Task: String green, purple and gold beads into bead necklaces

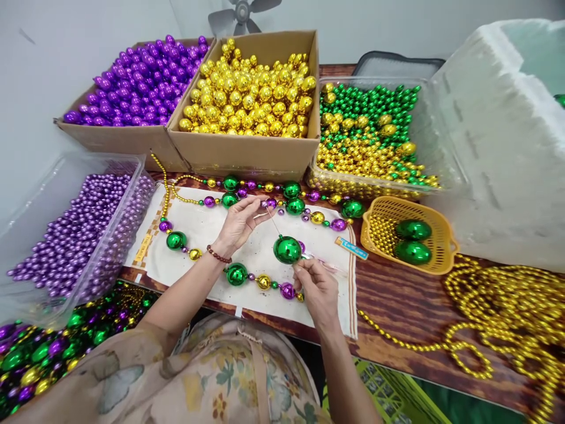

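Observation:
My left hand (242, 221) pinches a thin string (274, 219) beside a small purple bead (270, 203). The string slants down to a small green bead and a large shiny green bead (287, 250) above the white cloth (198, 221). At the large bead's lower edge, the fingertips of my right hand (316, 287) are closed; the exact grip point is partly hidden. Pale strands (329, 266) lie behind that hand. A bead garland (263, 282) of green, gold and purple curves across the cloth below my hands, with more strung beads (295, 206) along the far side.
Boxes of purple beads (141, 82) and gold beads (251, 88) stand at the back. Clear tubs hold small purple beads (79, 229) and green and gold beads (371, 129). A yellow basket (441, 259), gold bead chains (507, 306) and a foam box (485, 147) are right.

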### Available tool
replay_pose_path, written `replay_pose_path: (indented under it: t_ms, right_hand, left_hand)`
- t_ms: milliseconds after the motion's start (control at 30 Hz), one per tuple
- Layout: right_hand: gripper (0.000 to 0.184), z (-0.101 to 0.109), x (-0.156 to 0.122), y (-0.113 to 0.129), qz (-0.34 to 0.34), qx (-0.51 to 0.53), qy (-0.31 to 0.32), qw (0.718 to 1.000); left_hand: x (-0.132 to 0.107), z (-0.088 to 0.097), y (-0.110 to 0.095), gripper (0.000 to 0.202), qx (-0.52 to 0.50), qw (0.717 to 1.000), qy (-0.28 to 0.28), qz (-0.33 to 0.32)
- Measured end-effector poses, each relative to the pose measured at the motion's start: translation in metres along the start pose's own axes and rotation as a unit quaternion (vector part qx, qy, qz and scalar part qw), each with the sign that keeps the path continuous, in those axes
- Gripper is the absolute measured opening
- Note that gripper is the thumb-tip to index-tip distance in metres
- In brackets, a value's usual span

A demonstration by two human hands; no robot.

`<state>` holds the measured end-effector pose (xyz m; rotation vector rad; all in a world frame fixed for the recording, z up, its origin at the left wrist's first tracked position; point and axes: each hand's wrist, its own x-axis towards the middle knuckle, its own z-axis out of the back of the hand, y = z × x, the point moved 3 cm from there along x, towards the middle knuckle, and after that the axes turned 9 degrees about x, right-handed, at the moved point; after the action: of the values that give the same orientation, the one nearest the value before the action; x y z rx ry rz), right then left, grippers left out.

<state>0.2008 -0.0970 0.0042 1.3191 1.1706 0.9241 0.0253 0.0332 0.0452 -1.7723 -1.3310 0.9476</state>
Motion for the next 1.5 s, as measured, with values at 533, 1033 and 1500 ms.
replay_pose_path:
  t_ms: [533, 1033, 1500]
  right_hand:
    - [0.029, -0.025, 0.019, -0.017, -0.068, 0.067, 0.006, 0.995]
    - [0.031, 0.008, 0.107, 0.072, 0.113, 0.141, -0.052, 0.982]
    - [0.045, 0.005, 0.1, 0.056, 0.017, 0.162, 0.065, 0.984]
  left_hand:
    - [-0.013, -0.033, 0.048, 0.032, -0.001, 0.997, -0.054, 0.051]
    - [0.0, -0.044, 0.045, 0.019, 0.359, 0.921, 0.131, -0.073]
    - [0.003, -0.039, 0.057, 0.024, 0.345, 0.928, 0.136, -0.039]
